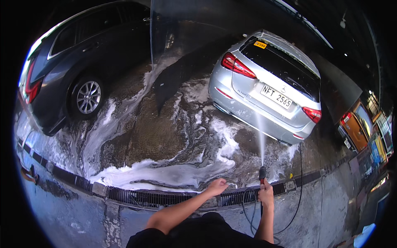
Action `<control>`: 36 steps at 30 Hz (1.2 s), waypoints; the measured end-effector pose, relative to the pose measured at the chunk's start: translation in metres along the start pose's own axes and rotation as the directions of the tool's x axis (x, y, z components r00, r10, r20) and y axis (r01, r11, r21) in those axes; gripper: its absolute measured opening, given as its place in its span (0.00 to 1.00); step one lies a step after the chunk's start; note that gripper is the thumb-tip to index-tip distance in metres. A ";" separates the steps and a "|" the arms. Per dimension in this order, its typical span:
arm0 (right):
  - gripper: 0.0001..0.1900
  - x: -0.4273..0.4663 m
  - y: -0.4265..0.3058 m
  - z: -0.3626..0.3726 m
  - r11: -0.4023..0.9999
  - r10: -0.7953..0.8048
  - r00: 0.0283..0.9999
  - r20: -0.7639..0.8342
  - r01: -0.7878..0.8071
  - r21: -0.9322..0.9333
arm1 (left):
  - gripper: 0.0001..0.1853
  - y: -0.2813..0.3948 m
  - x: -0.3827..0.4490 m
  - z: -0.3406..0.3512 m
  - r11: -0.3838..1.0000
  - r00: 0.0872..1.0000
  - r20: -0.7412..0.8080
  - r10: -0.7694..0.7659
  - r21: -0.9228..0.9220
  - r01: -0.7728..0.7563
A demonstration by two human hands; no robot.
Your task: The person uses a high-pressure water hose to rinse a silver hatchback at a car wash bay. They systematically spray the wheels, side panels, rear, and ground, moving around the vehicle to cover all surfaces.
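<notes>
My right hand (266,197) is wrapped around a pressure-washer spray gun (262,175) with a black and red front. A white jet of water (261,139) leaves its nozzle and hits the lower rear bumper of a silver Mercedes-Benz hatchback (263,90). Patches of foam cling to the car's rear and side. My left hand (218,187) hangs in the air to the left of the gun, fingers curled in, with nothing visible in it. Below the gun, a thin dark hose (300,198) loops across the floor near my right arm.
White suds (149,173) run over the wet concrete toward a metal drain grate (139,197) crossing in front of me. A dark SUV (71,62) stands on the left. At far right is an orange vehicle (356,130). A thin vertical edge (151,37) rises between the two nearer cars.
</notes>
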State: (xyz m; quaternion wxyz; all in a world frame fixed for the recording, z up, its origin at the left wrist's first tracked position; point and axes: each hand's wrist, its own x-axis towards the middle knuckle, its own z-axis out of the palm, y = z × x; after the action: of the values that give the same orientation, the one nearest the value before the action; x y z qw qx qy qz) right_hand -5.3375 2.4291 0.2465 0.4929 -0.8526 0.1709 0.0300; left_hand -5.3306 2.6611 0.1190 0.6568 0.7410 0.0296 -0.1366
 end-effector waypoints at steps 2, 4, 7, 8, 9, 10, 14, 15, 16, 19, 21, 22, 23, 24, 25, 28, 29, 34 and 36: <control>0.24 -0.041 -0.017 0.041 0.991 0.032 0.999 -0.001 -0.031 0.127 | 0.28 0.047 0.014 -0.009 0.995 0.984 0.156 -0.091 -0.014 0.094; 0.26 -0.072 -0.040 0.081 0.977 0.020 0.999 0.025 -0.025 0.211 | 0.30 0.087 0.018 -0.011 0.989 0.965 0.220 -0.146 0.008 0.148; 0.15 -0.104 -0.062 0.134 0.907 -0.037 0.988 0.149 -0.030 0.419 | 0.33 0.114 0.015 -0.023 0.972 0.937 0.308 -0.165 0.214 0.101; 0.10 -0.108 -0.071 0.152 0.936 -0.039 0.994 0.100 0.001 0.351 | 0.33 0.115 0.011 -0.025 0.979 0.935 0.290 -0.204 0.038 0.202; 0.06 -0.112 -0.077 0.166 0.957 -0.011 0.997 0.076 -0.011 0.291 | 0.33 0.112 0.006 -0.029 0.955 0.944 0.238 -0.228 -0.135 0.265; 0.05 -0.113 -0.084 0.173 0.892 -0.033 0.987 0.156 -0.041 0.449 | 0.31 0.109 0.010 -0.039 0.950 0.952 0.209 -0.224 -0.170 0.261; 0.38 -0.130 -0.098 0.219 0.833 -0.189 0.923 0.335 -0.030 0.552 | 0.13 0.115 0.045 -0.100 0.977 0.959 0.198 -0.203 0.098 0.187; 0.43 -0.141 -0.090 0.227 0.843 -0.187 0.884 0.428 -0.079 0.532 | 0.08 0.126 0.060 -0.122 0.960 0.931 0.235 -0.279 0.067 0.271; 0.43 -0.154 -0.075 0.232 0.920 -0.207 0.831 0.516 -0.015 0.393 | 0.06 0.142 0.076 -0.147 0.971 0.930 0.286 -0.233 0.122 0.205; 0.19 -0.166 0.002 0.212 0.969 -0.099 0.824 0.558 0.208 -0.136 | 0.06 0.217 0.117 -0.237 0.974 0.938 0.274 -0.211 0.134 0.180; 0.14 -0.177 0.072 0.187 0.974 0.063 0.896 0.440 0.040 -0.221 | 0.07 0.277 0.126 -0.300 0.980 0.956 0.238 -0.171 0.144 0.139; 0.14 -0.189 0.106 0.176 0.963 0.155 0.900 0.408 -0.044 -0.267 | 0.07 0.306 0.126 -0.327 0.974 0.974 0.144 -0.172 0.173 0.147; 0.14 -0.198 0.135 0.168 0.889 0.351 0.878 0.325 -0.205 -0.409 | 0.07 0.333 0.124 -0.350 0.966 0.983 0.097 -0.158 0.221 0.133; 0.13 -0.211 0.159 0.165 0.899 0.361 0.903 0.235 -0.270 -0.345 | 0.08 0.357 0.120 -0.370 0.970 0.990 0.027 -0.137 0.207 0.129; 0.12 -0.221 0.177 0.167 0.863 0.443 0.888 0.122 -0.386 -0.325 | 0.09 0.377 0.117 -0.383 0.968 0.992 -0.058 -0.114 0.218 0.124; 0.18 -0.221 0.205 0.173 0.839 0.418 0.908 -0.034 -0.400 -0.368 | 0.10 0.420 0.111 -0.394 0.952 0.992 -0.129 -0.005 0.303 0.045; 0.15 -0.218 0.206 0.175 0.867 0.362 0.931 -0.036 -0.351 -0.354 | 0.10 0.429 0.113 -0.389 0.955 0.991 -0.127 0.030 0.295 0.009; 0.11 -0.194 0.197 0.165 0.916 0.277 0.960 -0.041 -0.276 -0.291 | 0.11 0.464 0.140 -0.346 0.983 1.000 -0.001 0.001 0.182 -0.001; 0.11 -0.194 0.193 0.158 0.916 0.318 0.948 -0.025 -0.314 -0.248 | 0.12 0.470 0.146 -0.333 0.991 1.000 0.011 0.002 0.133 -0.003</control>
State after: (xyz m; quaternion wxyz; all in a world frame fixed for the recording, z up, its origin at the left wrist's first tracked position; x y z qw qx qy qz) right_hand -5.5629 2.5267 0.0480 0.3719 -0.8686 0.2974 0.1371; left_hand -5.0311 2.9040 0.5705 0.6062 0.7825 0.0161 -0.1414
